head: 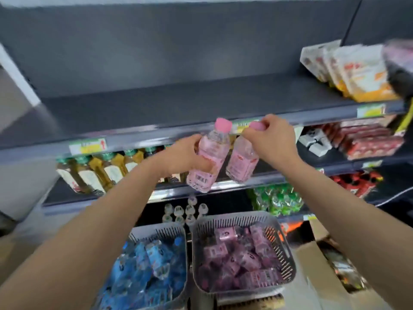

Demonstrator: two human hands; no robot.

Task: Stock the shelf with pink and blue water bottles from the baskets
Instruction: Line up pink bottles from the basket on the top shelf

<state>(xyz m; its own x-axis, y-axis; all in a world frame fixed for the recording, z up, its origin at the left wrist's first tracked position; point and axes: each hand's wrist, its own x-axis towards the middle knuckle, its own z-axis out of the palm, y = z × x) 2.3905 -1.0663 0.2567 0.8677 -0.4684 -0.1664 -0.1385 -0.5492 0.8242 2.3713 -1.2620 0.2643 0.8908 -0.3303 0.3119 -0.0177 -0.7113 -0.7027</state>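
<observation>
Pink water bottles are gripped before the shelf (178, 104): one (206, 162) by the left hand (185, 156), another (242, 163) at its cap by the right hand (273, 138).

Grey store shelving is rising in tiers in front of me.
The top shelf (178, 104) is carrying white-and-orange snack pouches (357, 72) at its right end. The second shelf (60, 193) is holding green-capped bottles (100, 171) on the left and red packs (368, 139) on the right. Below, white-capped bottles (185, 211) are standing beside green packs (277, 200).
</observation>
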